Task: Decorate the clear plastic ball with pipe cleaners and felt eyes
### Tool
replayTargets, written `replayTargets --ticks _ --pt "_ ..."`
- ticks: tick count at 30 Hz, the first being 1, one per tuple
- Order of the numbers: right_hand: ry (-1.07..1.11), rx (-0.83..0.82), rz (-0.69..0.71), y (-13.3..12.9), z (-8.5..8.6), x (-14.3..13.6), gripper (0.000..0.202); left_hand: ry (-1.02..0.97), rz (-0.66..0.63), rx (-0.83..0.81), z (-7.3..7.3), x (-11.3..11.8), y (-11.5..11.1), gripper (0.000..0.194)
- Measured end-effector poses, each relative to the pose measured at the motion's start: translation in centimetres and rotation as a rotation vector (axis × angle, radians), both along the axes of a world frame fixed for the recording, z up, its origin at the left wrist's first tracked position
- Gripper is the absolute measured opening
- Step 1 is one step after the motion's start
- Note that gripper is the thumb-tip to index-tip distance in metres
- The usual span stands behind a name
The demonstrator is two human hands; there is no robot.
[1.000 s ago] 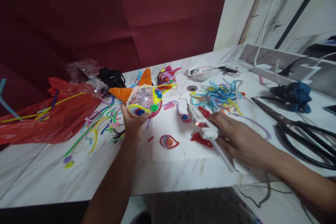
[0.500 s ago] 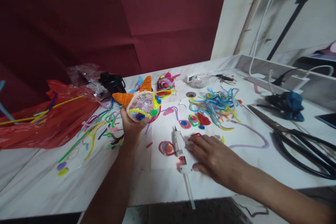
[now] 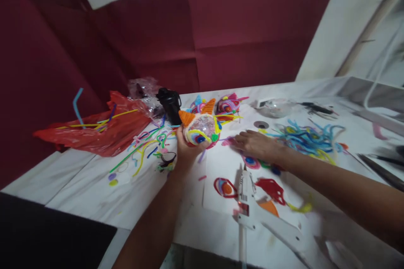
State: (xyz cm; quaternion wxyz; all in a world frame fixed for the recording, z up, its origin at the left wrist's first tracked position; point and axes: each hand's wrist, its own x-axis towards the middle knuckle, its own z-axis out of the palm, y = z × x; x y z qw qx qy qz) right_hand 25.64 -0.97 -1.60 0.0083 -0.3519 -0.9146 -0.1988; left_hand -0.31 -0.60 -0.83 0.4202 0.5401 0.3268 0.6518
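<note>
My left hand (image 3: 187, 148) is wrapped around a cat-head craft (image 3: 203, 128) with orange ears, outlined eyes and a green nose, holding it up over the table. Across the paper stretches my right hand (image 3: 254, 143), its fingers together and their tips on a small pink pipe-cleaner piece (image 3: 227, 141); the thumb is mostly hidden. A white glue gun (image 3: 248, 195) lies in front of the right forearm, a glue stick projecting from its rear. Beside it are a red-rimmed eye piece (image 3: 225, 188), a red pipe-cleaner piece (image 3: 271, 189) and a blue-centred eye piece (image 3: 251, 162).
Blue pipe cleaners (image 3: 311, 138) are heaped at right, near large scissors (image 3: 380, 170). Two more colourful crafts stand behind, one a pink craft (image 3: 229, 105). A black bottle (image 3: 169, 105), a red plastic bag (image 3: 94, 136) and loose pipe cleaners (image 3: 145, 151) lie to the left.
My right hand has left the glue gun's side and moved forward and left to the pink piece. My left hand still holds the cat-head craft. The view has swung left.
</note>
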Motion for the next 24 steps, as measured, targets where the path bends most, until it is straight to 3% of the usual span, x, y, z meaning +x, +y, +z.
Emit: replayTargets --ticks 4,7,10,13,16,18,24 --pt "-0.063 0.074 0.123 0.2 -0.3 0.3 0.025 0.026 0.019 -0.065 -0.1 0.1 -0.2 0.097" --pt "0.05 0.089 0.101 -0.6 0.8 1.1 0.029 0.043 0.037 -0.06 -0.1 0.2 -0.3 0.098" --pt "0.307 0.0 0.011 -2.0 3.5 2.0 0.017 0.108 0.055 -0.035 -0.1 0.2 -0.5 0.098" --pt "0.568 0.02 0.01 -3.5 7.4 2.1 0.012 0.171 0.062 0.008 -0.2 0.2 -0.6 0.1" --pt "0.674 0.086 0.075 -4.3 10.9 0.6 0.01 0.222 0.065 0.03 -0.5 0.2 -0.8 0.1" --pt "0.671 0.102 0.14 -4.3 12.2 -1.2 0.017 0.255 0.082 0.062 -0.6 0.3 -0.9 0.1" --pt "0.579 -0.006 0.224 -2.8 12.7 -6.1 0.026 0.319 0.122 0.174 -0.4 0.4 -1.2 0.096"
